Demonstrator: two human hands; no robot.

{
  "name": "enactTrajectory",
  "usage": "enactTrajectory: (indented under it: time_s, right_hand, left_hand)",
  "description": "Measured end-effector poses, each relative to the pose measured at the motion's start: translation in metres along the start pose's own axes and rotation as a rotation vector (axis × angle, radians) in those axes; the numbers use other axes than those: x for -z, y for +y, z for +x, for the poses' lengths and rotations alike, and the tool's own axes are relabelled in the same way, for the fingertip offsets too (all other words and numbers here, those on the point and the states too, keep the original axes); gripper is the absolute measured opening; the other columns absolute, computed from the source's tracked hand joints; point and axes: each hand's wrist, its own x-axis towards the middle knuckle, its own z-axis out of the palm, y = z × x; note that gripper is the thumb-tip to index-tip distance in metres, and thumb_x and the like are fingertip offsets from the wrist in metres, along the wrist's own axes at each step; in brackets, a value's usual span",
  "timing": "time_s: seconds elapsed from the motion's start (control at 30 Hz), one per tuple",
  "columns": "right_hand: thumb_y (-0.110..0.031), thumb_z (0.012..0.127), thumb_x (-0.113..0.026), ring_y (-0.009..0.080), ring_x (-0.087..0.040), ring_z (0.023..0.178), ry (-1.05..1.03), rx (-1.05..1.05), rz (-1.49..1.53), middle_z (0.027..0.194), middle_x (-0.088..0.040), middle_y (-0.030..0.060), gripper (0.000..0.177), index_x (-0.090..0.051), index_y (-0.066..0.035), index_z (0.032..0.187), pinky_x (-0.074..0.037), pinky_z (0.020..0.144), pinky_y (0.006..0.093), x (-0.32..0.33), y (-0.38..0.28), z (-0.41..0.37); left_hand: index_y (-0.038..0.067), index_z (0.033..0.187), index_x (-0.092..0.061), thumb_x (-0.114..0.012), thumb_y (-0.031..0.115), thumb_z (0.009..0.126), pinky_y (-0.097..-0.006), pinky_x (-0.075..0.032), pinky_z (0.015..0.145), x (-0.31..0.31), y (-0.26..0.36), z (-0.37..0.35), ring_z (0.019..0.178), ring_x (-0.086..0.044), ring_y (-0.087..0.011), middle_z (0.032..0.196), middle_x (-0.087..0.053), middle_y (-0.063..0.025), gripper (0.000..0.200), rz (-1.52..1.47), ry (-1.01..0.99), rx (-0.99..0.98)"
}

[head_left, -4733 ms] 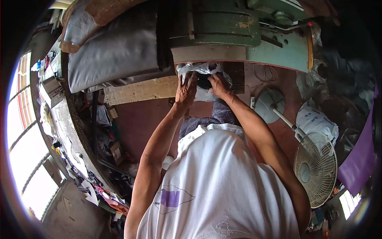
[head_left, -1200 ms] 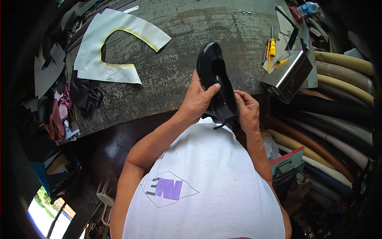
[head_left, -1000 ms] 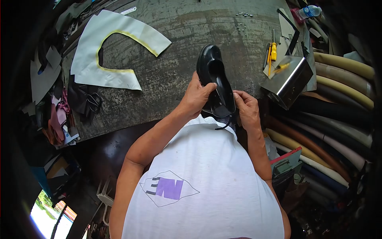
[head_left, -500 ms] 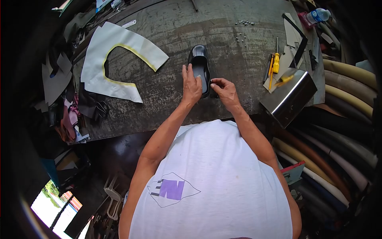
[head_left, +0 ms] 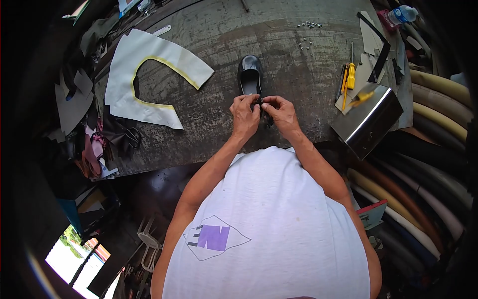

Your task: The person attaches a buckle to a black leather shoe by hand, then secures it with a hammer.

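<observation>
A shiny black shoe [head_left: 250, 68] lies on the dark worn table, its toe pointing away from me. Over its rear part, my left hand [head_left: 245, 115] is closed, with thumb and fingertips drawn together near the right edge of the shoe. My right hand [head_left: 282, 114] is pinched beside it, fingertips almost meeting those of the left. A tiny dark or shiny piece shows between the two sets of fingertips, too small to name. Both hands and wrists hide the heel of the shoe.
A white C-shaped sheet with a yellow edge [head_left: 120, 74] lies left. Small metal pieces [head_left: 309, 24] are scattered at the back. A yellow screwdriver [head_left: 351, 75], a shiny metal box [head_left: 368, 119] and a bottle [head_left: 402, 15] are right, beside rolls of material [head_left: 438, 87].
My left hand has come off the shoe's left side, and its fingers have closed at the right edge. My right hand has shifted slightly to meet it. The view has moved a little.
</observation>
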Motion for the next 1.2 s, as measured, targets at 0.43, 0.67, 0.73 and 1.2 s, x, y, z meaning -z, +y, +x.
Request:
enactTrajectory:
  time_s: [0.43,0.67,0.73,1.2]
  right_hand:
    - [-0.011,0.093,-0.068,0.0168,-0.068,0.074,0.207,0.228,-0.353,0.083,-0.072,0.0120,0.014,-0.071,0.002,0.097,-0.052,0.067,0.0307,-0.010,-0.005,-0.002]
    - [-0.010,0.094,-0.062,0.0361,-0.070,0.076,0.268,0.358,-0.523,0.084,-0.069,0.0222,0.015,-0.069,0.003,0.096,-0.052,0.066,0.0395,-0.013,0.001,0.003]
    - [-0.011,0.095,-0.061,0.0360,-0.070,0.075,0.271,0.303,-0.511,0.083,-0.069,0.0221,0.016,-0.069,0.003,0.096,-0.052,0.066,0.0398,-0.015,0.000,0.003]
    - [-0.017,0.100,-0.060,0.0080,-0.061,0.068,0.090,-0.011,-0.358,0.079,-0.067,0.0040,0.023,-0.068,0.005,0.104,-0.049,0.061,0.0250,-0.001,-0.008,0.012]
  left_hand:
    - [0.009,0.109,-0.076,-0.068,0.018,0.088,-0.0416,-0.036,0.102,-0.003,-0.012,0.011,0.111,-0.056,-0.0264,0.104,-0.070,-0.0088,0.024,0.050,-0.040,-0.075]
    - [0.010,0.110,-0.075,-0.069,0.018,0.088,-0.0412,-0.034,0.101,-0.003,-0.014,0.013,0.112,-0.055,-0.0249,0.102,-0.069,-0.0077,0.024,0.050,-0.042,-0.134]
    - [0.010,0.110,-0.075,-0.069,0.018,0.088,-0.0413,-0.034,0.101,-0.004,-0.015,0.013,0.112,-0.055,-0.0248,0.102,-0.069,-0.0076,0.024,0.044,-0.040,-0.144]
    - [0.008,0.114,-0.073,-0.075,0.027,0.082,-0.0443,-0.030,0.105,0.008,-0.012,0.015,0.115,-0.055,-0.0260,0.108,-0.068,-0.0091,0.037,0.010,-0.133,-0.216]
